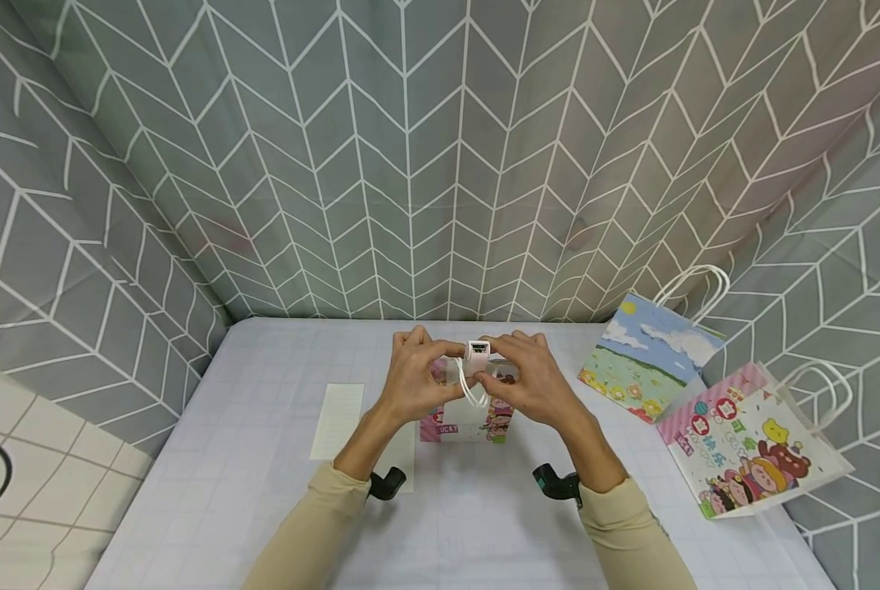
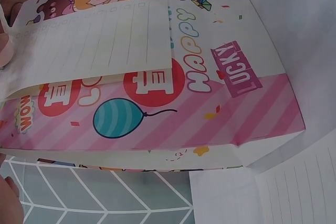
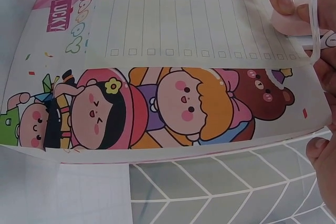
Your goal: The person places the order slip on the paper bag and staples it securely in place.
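Observation:
Between my two hands, a small pink-and-white device (image 1: 477, 354) with a dark slot sits at the top of a gift bag (image 1: 469, 431); its exact kind is unclear. From the left, my left hand (image 1: 416, 378) pinches it between thumb and forefinger. My right hand (image 1: 534, 382) pinches it from the other side, and the right wrist view shows a thumb pressing its pink part (image 3: 290, 24). A lined note sheet (image 3: 173, 24) with small checkboxes lies against the bag's printed front, its upper end under the device. White cord handles (image 1: 473, 400) loop down beside the fingers.
Lined paper sheets (image 1: 337, 419) lie on the white table (image 1: 248, 459) to the left, partly behind my left forearm. Two more gift bags stand at the right: one with a sky-and-meadow print (image 1: 650, 356), one with cartoon figures (image 1: 753, 455). A grey patterned curtain (image 1: 440, 180) hangs behind.

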{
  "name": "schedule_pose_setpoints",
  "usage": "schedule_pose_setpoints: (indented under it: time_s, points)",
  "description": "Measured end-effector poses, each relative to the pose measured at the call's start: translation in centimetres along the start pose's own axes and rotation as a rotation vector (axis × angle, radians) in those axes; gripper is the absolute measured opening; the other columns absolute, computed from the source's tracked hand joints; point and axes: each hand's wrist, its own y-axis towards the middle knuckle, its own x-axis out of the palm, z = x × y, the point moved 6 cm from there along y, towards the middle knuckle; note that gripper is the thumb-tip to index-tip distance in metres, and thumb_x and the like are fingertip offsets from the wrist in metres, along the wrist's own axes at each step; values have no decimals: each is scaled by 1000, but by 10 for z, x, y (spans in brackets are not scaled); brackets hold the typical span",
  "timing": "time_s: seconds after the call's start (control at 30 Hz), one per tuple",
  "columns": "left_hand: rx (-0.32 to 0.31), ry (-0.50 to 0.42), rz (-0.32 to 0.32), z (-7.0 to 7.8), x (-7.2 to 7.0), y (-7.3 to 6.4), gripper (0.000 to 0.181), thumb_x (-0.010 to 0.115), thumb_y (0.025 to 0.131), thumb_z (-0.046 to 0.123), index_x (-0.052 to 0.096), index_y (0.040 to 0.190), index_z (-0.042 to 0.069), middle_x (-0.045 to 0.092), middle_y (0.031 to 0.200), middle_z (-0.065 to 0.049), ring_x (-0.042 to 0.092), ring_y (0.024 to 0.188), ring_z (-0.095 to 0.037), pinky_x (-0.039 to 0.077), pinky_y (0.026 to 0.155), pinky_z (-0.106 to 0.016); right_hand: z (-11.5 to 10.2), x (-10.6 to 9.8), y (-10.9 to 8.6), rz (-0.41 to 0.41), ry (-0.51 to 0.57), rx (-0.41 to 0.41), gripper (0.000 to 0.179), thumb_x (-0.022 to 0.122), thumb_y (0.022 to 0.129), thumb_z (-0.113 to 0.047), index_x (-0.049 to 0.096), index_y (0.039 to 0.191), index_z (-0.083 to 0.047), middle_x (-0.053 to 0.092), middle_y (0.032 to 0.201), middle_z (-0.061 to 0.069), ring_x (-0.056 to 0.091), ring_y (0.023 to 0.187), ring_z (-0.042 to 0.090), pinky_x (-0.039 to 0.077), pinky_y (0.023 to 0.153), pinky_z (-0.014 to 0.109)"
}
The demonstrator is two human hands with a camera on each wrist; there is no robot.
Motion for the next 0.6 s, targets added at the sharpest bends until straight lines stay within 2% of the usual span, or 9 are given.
schedule_pose_setpoints:
  time_s: [0.1,0.2,0.6]
  points:
    - [32,19,16,1,0,1,41,91,70,38,80,103,18,71,80,9,35,74,-11,28,82,-42,0,0,0,8,-6,-17,35,78,87,-28,71,120,-17,74,104,-4,52,83,10,27,77,37]
    - [60,38,22,3,0,1,41,90,71,40,80,104,16,77,88,7,36,74,-12,28,81,-43,-1,0,1,13,-6,-39,33,78,87,-29,71,118,-18,74,102,-6,52,82,10,28,77,37]
    - [86,35,25,3,1,-1,44,90,72,39,81,106,13,76,87,5,38,74,-13,27,77,-41,-2,-1,1,29,5,-94,30,78,86,-27,72,114,-18,74,98,-6,56,82,11,28,77,36]
